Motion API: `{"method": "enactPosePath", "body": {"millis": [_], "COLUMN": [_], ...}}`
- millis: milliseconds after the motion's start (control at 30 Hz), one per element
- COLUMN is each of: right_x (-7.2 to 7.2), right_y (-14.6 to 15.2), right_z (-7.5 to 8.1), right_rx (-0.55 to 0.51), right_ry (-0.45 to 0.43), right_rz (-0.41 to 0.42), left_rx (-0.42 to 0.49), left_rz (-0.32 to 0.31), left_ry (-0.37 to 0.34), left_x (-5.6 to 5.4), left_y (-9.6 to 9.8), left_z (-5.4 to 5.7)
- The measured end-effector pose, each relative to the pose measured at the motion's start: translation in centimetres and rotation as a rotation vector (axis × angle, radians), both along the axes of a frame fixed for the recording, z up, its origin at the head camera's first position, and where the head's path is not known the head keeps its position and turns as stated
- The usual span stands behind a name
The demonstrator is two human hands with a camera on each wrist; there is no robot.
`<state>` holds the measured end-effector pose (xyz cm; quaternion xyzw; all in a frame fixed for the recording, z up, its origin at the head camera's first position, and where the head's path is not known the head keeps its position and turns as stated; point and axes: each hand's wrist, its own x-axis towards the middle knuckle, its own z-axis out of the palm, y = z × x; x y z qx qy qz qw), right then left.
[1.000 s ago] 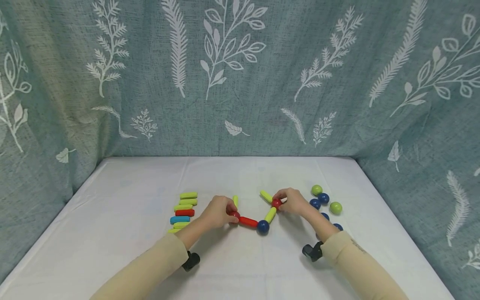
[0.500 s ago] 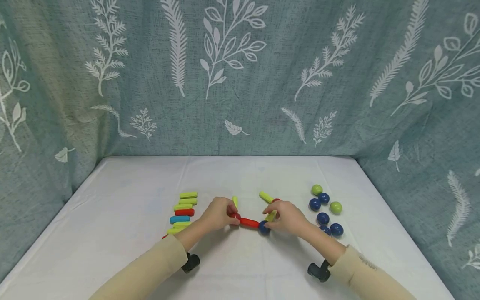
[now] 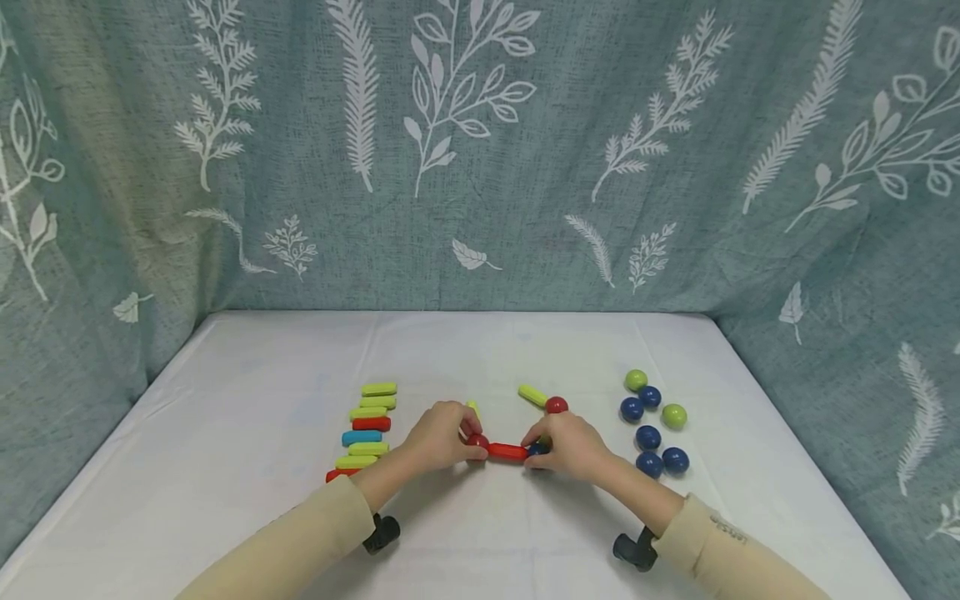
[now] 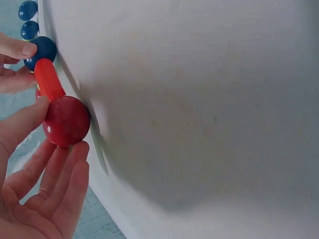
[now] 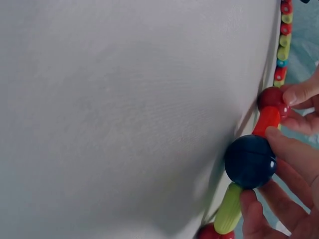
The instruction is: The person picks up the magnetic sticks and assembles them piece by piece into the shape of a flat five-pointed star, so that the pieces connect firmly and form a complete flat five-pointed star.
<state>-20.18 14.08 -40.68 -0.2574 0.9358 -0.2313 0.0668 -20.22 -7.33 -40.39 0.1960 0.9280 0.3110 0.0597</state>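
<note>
The person's left hand is pinching a red ball between thumb and fingertips, and the right hand is gripping a blue ball the same way. Between them a red rod is bridging the two balls, one end meeting each. The step in hand, I'd judge, is seating or straightening that joint; the next move would be calling for a steady hold on both balls and a push along the rod's line, without twisting.

From the blue ball a yellow-green rod is running to a second red ball, with another rod pointing away beyond. Behind the left fingers one more rod is showing; whether it's joined I can't tell. Farther out, loose rods are lying in a column to the left, blue balls and green balls to the right, all on the white cloth.
</note>
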Motion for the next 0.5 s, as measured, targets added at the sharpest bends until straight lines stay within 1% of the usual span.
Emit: {"method": "enactPosePath", "body": {"millis": [133, 233, 367, 433, 500], "right_x": [-0.11, -0.22, -0.29, -0.31, -0.31], "right_y": [0.23, 0.36, 0.45, 0.51, 0.58], "right_z": [-0.21, -0.38, -0.53, -0.6, -0.64], "right_rx": [-0.009, -0.012, -0.029, -0.039, -0.049], "right_ry": [0.002, 0.006, 0.009, 0.009, 0.007], "right_rz": [-0.017, -0.027, -0.023, -0.02, -0.017], "left_rx": [0.039, 0.054, 0.055, 0.047, 0.028], "left_rz": [-0.04, -0.053, -0.058, -0.055, -0.047], "left_ry": [-0.013, -0.034, -0.056, -0.058, -0.045], "left_x": [0.1, 0.15, 0.2, 0.13, -0.1], "left_y": [-0.08, -0.14, -0.28, -0.45, -0.74], "left_z": [0.02, 0.0, 0.08, 0.19, 0.39]}}
